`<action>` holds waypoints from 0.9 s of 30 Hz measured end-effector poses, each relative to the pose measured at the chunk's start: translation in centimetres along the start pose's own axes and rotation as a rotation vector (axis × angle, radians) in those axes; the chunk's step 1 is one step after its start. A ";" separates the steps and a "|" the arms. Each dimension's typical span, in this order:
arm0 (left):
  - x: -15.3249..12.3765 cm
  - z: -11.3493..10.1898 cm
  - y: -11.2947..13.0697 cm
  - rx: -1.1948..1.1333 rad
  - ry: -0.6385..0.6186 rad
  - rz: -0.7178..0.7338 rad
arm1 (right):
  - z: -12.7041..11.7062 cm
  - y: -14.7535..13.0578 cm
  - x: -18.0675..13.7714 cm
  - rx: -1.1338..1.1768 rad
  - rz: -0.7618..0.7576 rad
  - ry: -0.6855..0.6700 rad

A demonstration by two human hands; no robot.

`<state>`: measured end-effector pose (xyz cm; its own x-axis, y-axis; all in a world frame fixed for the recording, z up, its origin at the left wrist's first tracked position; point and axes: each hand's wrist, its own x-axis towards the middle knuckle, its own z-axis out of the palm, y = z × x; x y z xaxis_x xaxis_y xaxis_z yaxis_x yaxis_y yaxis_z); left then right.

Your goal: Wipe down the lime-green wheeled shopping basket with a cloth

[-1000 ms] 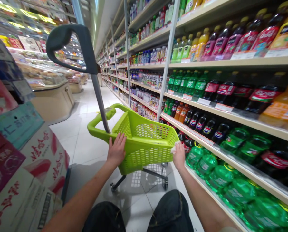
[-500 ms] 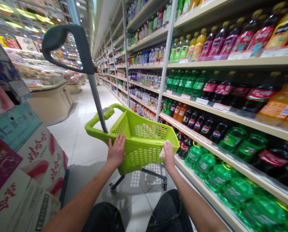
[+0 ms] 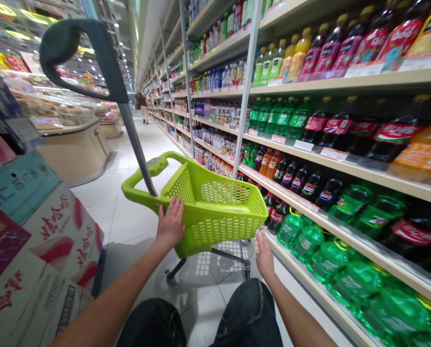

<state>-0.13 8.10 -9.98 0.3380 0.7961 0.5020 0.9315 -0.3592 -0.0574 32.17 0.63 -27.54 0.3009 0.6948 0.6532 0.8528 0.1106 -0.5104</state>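
Observation:
A lime-green wheeled shopping basket stands on the white tile floor in front of my knees. Its grey pull handle rises on a metal pole toward the upper left. My left hand lies open and flat against the basket's near left corner, fingertips at the rim. My right hand is lower, just off the basket's near right corner and above the wheel. It is closed on a small white cloth. The basket looks empty inside.
Long shelves of soft-drink bottles run along the right, the lowest shelf close to my right arm. Stacked cardboard boxes crowd the left. A curved display counter stands beyond them. A person walks far down the aisle.
My right hand with the cloth went from the basket's right corner onto its near wall, then down and right below the corner. The left hand stayed on the left corner. The view shifted slightly.

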 end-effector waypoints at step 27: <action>-6.0 3.4 0.2 -0.015 -0.150 0.111 | 2.4 -7.8 1.9 0.041 -0.396 -0.174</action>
<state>-1.47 4.91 -15.92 0.4562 0.8141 0.3593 0.8854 -0.4556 -0.0918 25.09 2.77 -23.67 -0.1255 0.7021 0.7010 0.8693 0.4183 -0.2633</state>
